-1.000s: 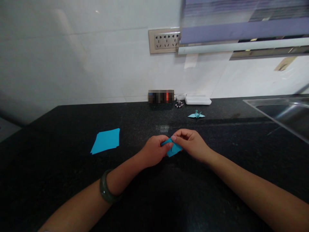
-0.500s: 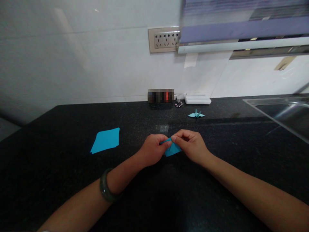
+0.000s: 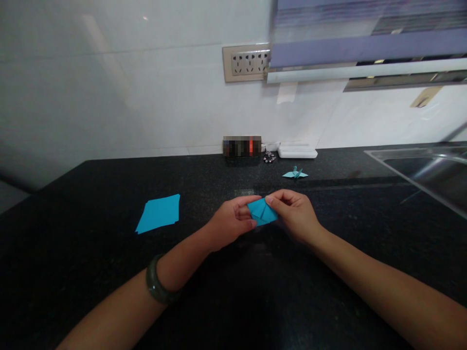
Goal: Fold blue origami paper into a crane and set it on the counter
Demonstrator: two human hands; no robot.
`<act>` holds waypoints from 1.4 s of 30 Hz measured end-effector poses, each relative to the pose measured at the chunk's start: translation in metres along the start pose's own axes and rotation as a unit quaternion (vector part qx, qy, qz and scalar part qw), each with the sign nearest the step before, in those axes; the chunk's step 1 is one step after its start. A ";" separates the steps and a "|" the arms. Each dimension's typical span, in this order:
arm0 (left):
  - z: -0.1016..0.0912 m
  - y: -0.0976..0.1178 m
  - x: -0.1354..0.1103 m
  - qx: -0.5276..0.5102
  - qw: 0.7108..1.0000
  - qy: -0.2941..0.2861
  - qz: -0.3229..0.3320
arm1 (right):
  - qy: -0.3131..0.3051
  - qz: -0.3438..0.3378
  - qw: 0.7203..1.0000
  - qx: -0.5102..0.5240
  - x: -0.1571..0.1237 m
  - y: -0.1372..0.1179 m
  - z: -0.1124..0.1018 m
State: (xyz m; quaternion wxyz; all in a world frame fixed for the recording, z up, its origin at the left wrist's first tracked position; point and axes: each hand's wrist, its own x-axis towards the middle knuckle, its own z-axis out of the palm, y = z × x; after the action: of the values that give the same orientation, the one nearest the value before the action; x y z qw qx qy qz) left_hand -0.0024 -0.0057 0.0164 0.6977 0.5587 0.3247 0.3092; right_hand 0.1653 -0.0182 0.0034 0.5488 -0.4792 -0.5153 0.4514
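Note:
A small folded piece of blue origami paper (image 3: pixel 263 212), with several creased flaps facing me, is held between both hands above the dark counter. My left hand (image 3: pixel 233 219) has it at the lower left, thumb along the bottom edge and fingers behind. My right hand (image 3: pixel 295 214) pinches its upper right edge between thumb and bent fingers. A stack of flat blue paper sheets (image 3: pixel 158 213) lies to the left of my hands. Beyond my right hand, a folded pale blue paper crane (image 3: pixel 295 173) sits on the counter.
Against the tiled wall lie a blurred-out dark box (image 3: pixel 242 146), a beaded bracelet (image 3: pixel 269 157) and a white object (image 3: pixel 297 151). A metal sink (image 3: pixel 419 177) is set into the counter (image 3: pixel 91 272) at right. A socket panel (image 3: pixel 246 63) is on the wall.
The left thumb has moved from the paper's upper part to its lower edge, and the left fingers have spread. The folded paper is raised slightly and more of its front shows.

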 end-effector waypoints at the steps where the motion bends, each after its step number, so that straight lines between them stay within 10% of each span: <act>1: 0.000 0.000 0.000 -0.006 1.000 0.007 0.000 | 0.010 0.001 1.000 0.008 0.001 0.001 0.000; 17: 0.007 -0.003 0.003 0.054 0.985 0.162 0.005 | 0.053 0.010 0.995 0.089 -0.004 0.003 0.009; 31: 0.006 -0.003 0.000 -0.017 0.994 0.104 0.020 | 0.062 -0.010 0.996 0.060 -0.005 0.004 0.007; 42: 0.008 -0.001 -0.001 0.108 0.975 0.188 0.045 | 0.049 -0.019 0.999 0.010 -0.009 0.000 0.008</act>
State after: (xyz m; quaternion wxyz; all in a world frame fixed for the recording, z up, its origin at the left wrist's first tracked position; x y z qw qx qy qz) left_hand 0.0033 -0.0113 0.0166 0.5452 0.5763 0.4560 0.4033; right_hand 0.1571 -0.0263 0.0026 0.5865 -0.4854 -0.4923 0.4219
